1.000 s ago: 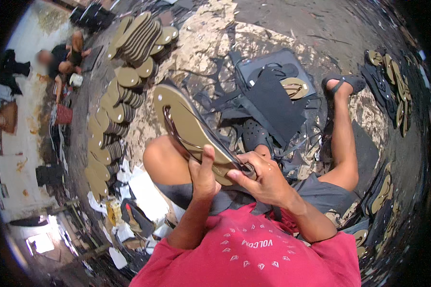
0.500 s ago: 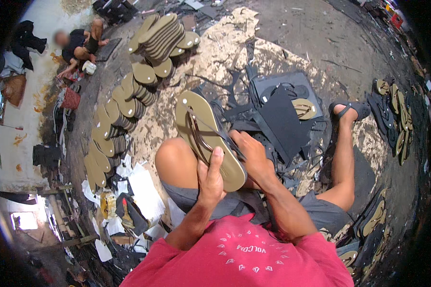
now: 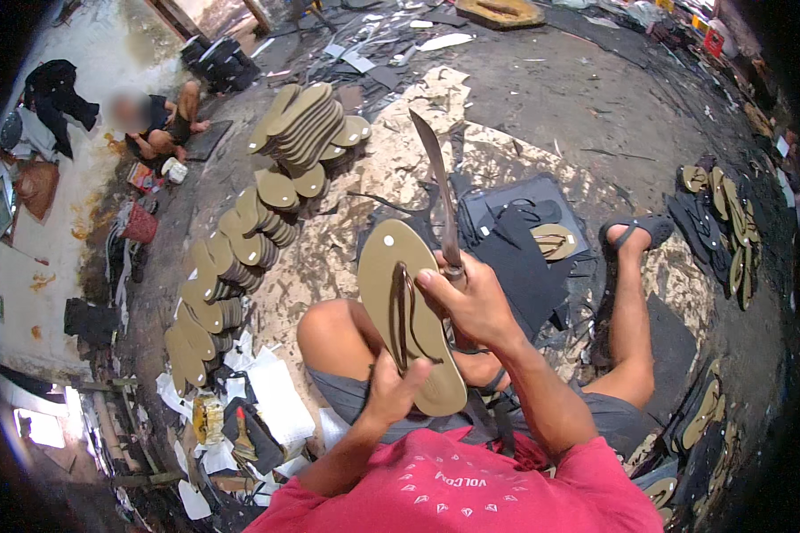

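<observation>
A flip-flop (image 3: pixel 382 275) with an olive-tan footbed and dark brown straps is held up over my lap, its sole facing away. My left hand (image 3: pixel 394 391) grips it near the heel, thumb lying over the edge by the strap. In my right hand (image 3: pixel 482 306) is a knife (image 3: pixel 448 204) with a long, slightly curved blade, its tip pointing away from me. The right thumb rests near the flip-flop's right edge. Beyond the right hand, black rubber sheets (image 3: pixel 520 258) lie on the floor, and another tan flip-flop (image 3: pixel 553 242) sits on them.
Stacks of tan soles (image 3: pixel 227 253) curve along the left. White paper scraps (image 3: pixel 280 395) and a red-handled brush (image 3: pixel 242 425) lie near my left side. Finished-looking flip-flops (image 3: pixel 736 222) are grouped at the right. A person (image 3: pixel 164 124) sits by the far left wall.
The flip-flop has come nearer to me and turned more upright. My right hand has risen beside it, and the knife blade now stands clear, pointing away. The head view has shifted slightly.
</observation>
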`<control>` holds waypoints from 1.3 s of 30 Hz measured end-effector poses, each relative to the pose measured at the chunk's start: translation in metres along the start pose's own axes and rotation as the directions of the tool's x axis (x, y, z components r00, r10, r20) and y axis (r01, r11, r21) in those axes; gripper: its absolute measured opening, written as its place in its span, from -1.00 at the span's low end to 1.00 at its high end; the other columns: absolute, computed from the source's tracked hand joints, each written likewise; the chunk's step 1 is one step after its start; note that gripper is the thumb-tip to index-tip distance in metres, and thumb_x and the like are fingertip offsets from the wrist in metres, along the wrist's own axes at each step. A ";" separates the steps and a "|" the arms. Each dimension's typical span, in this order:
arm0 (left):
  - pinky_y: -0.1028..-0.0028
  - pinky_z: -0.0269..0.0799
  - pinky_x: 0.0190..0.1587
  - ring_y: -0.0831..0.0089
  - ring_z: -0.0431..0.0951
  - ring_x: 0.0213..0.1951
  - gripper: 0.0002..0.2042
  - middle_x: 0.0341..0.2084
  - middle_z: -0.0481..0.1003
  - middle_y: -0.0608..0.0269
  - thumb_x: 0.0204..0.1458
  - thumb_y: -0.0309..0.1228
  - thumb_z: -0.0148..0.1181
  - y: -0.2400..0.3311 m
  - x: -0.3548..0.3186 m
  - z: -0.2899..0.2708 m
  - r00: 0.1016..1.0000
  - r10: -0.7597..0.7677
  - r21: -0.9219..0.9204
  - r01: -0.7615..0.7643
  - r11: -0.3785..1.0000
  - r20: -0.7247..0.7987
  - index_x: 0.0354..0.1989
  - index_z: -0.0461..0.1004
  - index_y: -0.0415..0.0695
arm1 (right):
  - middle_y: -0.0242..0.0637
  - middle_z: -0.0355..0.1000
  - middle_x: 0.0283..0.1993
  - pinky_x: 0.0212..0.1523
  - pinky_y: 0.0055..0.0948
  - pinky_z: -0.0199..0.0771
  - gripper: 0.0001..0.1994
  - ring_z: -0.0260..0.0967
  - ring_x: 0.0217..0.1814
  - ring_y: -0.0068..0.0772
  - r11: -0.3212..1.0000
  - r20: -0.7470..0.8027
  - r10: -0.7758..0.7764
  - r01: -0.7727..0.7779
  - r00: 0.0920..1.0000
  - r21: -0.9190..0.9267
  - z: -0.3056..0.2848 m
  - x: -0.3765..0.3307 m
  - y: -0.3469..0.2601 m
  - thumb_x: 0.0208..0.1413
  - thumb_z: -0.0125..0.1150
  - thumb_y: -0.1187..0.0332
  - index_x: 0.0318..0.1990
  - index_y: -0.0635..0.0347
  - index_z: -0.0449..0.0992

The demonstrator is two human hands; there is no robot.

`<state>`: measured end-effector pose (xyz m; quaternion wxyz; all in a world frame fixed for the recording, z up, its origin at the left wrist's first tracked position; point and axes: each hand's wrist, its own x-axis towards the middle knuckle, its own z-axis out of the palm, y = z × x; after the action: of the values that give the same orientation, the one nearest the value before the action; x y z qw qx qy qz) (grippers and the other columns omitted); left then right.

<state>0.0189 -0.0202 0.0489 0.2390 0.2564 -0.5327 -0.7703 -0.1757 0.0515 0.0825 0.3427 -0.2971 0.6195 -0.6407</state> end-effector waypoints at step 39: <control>0.04 0.37 0.35 0.03 0.40 0.33 -0.33 0.37 0.28 -0.13 0.34 -0.03 -0.09 0.045 0.047 0.047 0.840 -0.138 -0.274 0.320 0.907 0.524 0.51 0.01 -0.14 | -0.34 0.56 -0.19 -0.46 -0.53 0.54 -0.76 0.53 -0.28 -0.56 0.902 -0.101 0.186 -0.129 0.977 0.412 -0.055 -0.043 -0.031 0.34 0.26 0.23 -0.04 0.20 0.49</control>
<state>-0.0425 -0.0320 0.0983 0.0414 0.0671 -0.3947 -0.9154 -0.1970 0.1186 0.1120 0.4038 -0.1238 0.5183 -0.7436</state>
